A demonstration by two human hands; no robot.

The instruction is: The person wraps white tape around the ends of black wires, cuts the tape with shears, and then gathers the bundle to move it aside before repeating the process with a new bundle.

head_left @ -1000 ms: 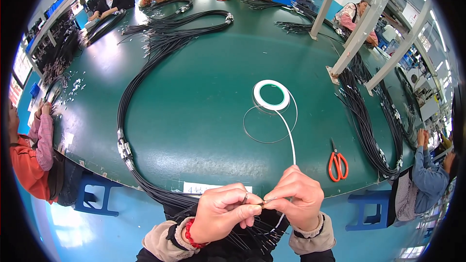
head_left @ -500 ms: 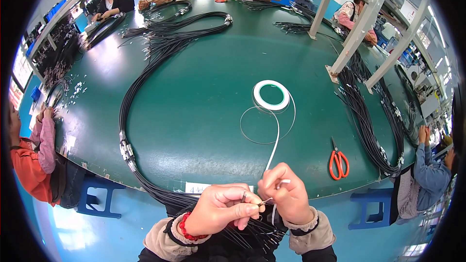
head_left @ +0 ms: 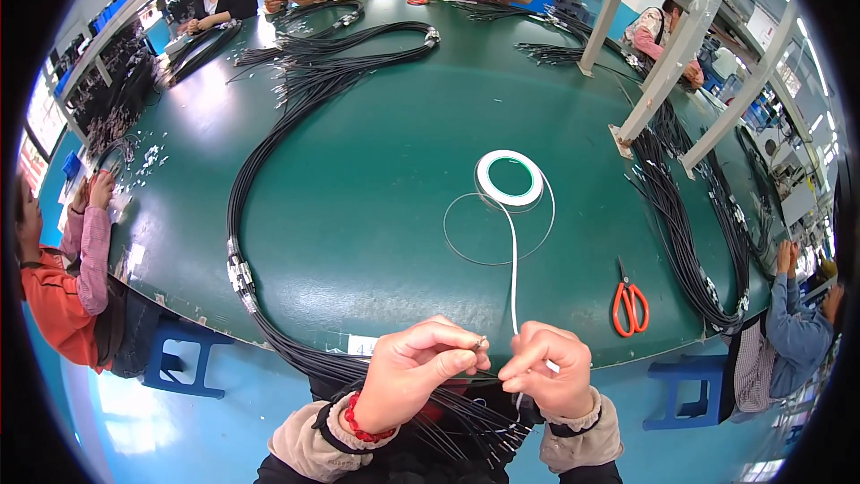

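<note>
My left hand (head_left: 421, 372) pinches the end of a bundle of black cables (head_left: 269, 170) at the table's near edge, a small metal tip showing between thumb and finger. My right hand (head_left: 548, 369) is closed around a thin white tape strip (head_left: 514, 260) right beside it. The strip runs up from my fingers to a white tape roll (head_left: 509, 177) lying flat on the green table (head_left: 385, 125). The black bundle loops from my hands along the left side toward the far end. Loose cable ends fan out below my wrists.
Orange-handled scissors (head_left: 630, 298) lie at the near right. More black cable bundles (head_left: 690, 224) hang over the right edge by grey metal posts (head_left: 667, 72). Several other people sit around the table, at left (head_left: 63, 278), right (head_left: 797, 323) and far side. Blue stools stand below.
My right hand has dropped lower and closer to my left hand, and the white strip from the roll now runs straighter and more upright. The left hand stays on the cable end.
</note>
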